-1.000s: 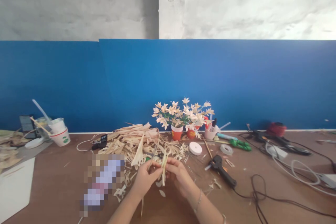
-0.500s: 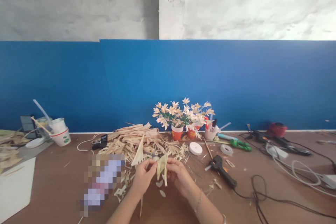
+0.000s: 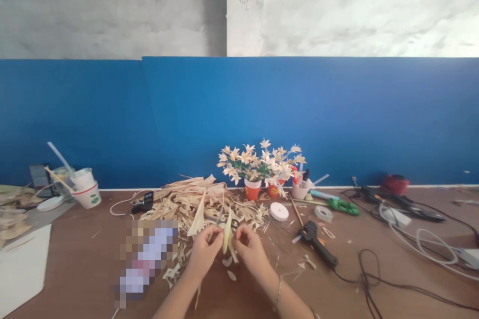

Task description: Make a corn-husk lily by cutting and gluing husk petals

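Note:
A pale yellow-green strip of dried husk (image 3: 227, 233) stands upright between my hands, narrow and seen nearly edge-on. My left hand (image 3: 205, 251) pinches its left side between thumb and fingers. Close by on the right, my right hand (image 3: 252, 251) has thumb and fingers pressed together; whether they grip anything is too small to see. Behind lies a heap of dried husk strips (image 3: 175, 199). Two small petal-shaped pieces (image 3: 231, 275) rest on the table below my hands. A tall pointed husk piece (image 3: 197, 220) rises beside my left hand.
Flowers (image 3: 262, 159) in red cups (image 3: 253, 190) stand at the back. A white disc-shaped roll (image 3: 279, 212), clear tape roll (image 3: 323, 213) and black glue gun (image 3: 318, 244) with cable lie right. A white cup (image 3: 87, 195) stands left; a blurred patch (image 3: 147, 261) covers something nearer.
The husk has turned from a wider face to a narrow edge. My right hand's fingers have drawn slightly away and closed together; my left hand has hardly moved.

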Demonstrator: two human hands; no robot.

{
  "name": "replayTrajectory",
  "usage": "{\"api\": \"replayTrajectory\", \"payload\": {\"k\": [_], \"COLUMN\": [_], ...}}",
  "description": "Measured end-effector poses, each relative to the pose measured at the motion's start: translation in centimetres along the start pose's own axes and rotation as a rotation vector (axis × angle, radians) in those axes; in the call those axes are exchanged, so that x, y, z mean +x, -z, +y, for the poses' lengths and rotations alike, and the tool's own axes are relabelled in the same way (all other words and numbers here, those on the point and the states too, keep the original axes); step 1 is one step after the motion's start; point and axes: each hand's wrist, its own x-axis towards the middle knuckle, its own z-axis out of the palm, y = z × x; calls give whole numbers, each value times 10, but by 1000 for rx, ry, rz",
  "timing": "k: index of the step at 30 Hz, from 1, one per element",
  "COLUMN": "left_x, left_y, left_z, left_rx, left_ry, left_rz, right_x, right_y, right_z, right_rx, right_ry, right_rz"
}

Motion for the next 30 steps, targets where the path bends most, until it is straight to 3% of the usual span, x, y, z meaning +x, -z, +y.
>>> {"api": "replayTrajectory", "payload": {"k": [6,14,21,30], "left_x": [-2,-4,-8,-9], "left_y": [-2,-2,-6,-8], "left_z": [7,8,7,4], "left_rx": [129,304,356,439], "left_ry": [-57,-156,-277,-224], "left_rz": [-34,103,74,57], "right_x": [-5,-11,-6,-5], "right_y": [-6,-8,-6,-4], "right_z": [-6,-12,-3,3], "right_rx": [-104,-276,-307,-281], "right_ry": [71,56,63,73], "right_rz": [-55,140,136,78]}}
